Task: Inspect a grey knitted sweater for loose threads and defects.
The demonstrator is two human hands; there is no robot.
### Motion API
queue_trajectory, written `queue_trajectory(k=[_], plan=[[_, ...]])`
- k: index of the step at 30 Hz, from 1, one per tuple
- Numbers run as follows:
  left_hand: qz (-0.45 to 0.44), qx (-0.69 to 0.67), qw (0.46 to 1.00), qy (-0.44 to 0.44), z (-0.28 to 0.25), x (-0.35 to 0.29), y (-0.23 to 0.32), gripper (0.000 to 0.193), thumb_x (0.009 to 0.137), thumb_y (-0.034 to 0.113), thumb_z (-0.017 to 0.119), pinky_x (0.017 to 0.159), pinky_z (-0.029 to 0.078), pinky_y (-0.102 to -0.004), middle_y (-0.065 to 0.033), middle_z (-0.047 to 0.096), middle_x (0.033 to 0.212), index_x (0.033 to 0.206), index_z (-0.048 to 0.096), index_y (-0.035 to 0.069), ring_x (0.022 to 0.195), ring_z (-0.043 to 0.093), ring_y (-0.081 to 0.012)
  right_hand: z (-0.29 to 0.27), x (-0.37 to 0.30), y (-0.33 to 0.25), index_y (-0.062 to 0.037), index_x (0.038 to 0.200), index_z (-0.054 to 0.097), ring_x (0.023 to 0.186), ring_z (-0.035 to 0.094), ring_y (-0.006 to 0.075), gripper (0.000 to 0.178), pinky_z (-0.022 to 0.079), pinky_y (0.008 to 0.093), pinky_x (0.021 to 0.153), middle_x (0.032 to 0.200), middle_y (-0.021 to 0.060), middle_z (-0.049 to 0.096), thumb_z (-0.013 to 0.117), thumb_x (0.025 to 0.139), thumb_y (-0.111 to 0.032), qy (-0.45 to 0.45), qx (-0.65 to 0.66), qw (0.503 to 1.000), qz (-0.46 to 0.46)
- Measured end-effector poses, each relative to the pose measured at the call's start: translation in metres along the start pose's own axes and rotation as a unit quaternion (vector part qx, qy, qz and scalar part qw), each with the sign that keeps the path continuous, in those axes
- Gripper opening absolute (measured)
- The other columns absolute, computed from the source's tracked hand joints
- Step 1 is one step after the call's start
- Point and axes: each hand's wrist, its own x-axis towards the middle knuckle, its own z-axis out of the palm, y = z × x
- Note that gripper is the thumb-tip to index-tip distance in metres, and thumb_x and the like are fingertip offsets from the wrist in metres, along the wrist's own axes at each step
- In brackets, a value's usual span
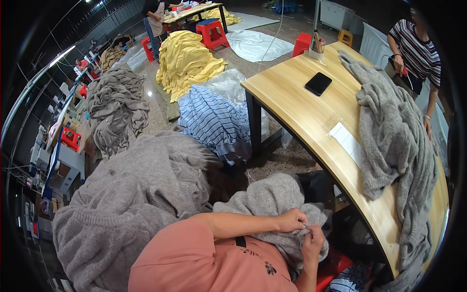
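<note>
Gripping with fingers drawn close together, the left hand (pixel 293 220) and right hand (pixel 315 237) pinch a small bit of the grey knit garment (pixel 270 194), which lies bunched on the person's lap, lower centre-right of the frame. A large grey knit heap (pixel 141 190) fills the lower left. At right, the wooden desk (pixel 287 90) carries another grey knit piece (pixel 389 131), a black phone (pixel 318 83) and a white paper (pixel 345 140). Yellow cloth (pixel 187 63) is piled at upper centre-left.

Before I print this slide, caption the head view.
Both hands pinch gray knitwear between a gray garment heap and a wood-topped table.
</note>
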Motion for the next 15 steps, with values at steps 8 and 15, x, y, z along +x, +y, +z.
queue_trajectory(k=[8, 15], plan=[[0.064, 0.101, 0.991, 0.066, 0.004, -0.003, 0.004, 0.012, 0.064, 0.004, 0.063, 0.058, 0.046, -0.0293, -0.0134, 0.063, 0.07, 0.075, 0.064, 0.001, 0.063, 0.061, -0.0186, 0.004, -0.007, 0.008, 0.0024, 0.082, 0.054, 0.059, 0.053, 0.0215, 0.016, 0.043, 0.0319, 0.057, 0.067, 0.0155, 0.055, 0.044, 0.07, 0.004, -0.05, 0.103, 0.984, 0.137], [0.1, 0.191, 0.97, 0.111, 0.012, -0.005, 0.001, 0.008, 0.066, 0.005, 0.059, 0.058, 0.046, -0.0319, -0.0151, 0.061, 0.068, 0.072, 0.062, 0.002, 0.063, 0.061, -0.0249, 0.009, -0.016, 0.003, 0.0024, 0.084, 0.054, 0.051, 0.049, 0.0258, 0.017, 0.039, 0.0356, 0.05, 0.061, 0.0172, 0.051, 0.044, 0.071, 0.004, -0.049, 0.06, 0.984, 0.163]])
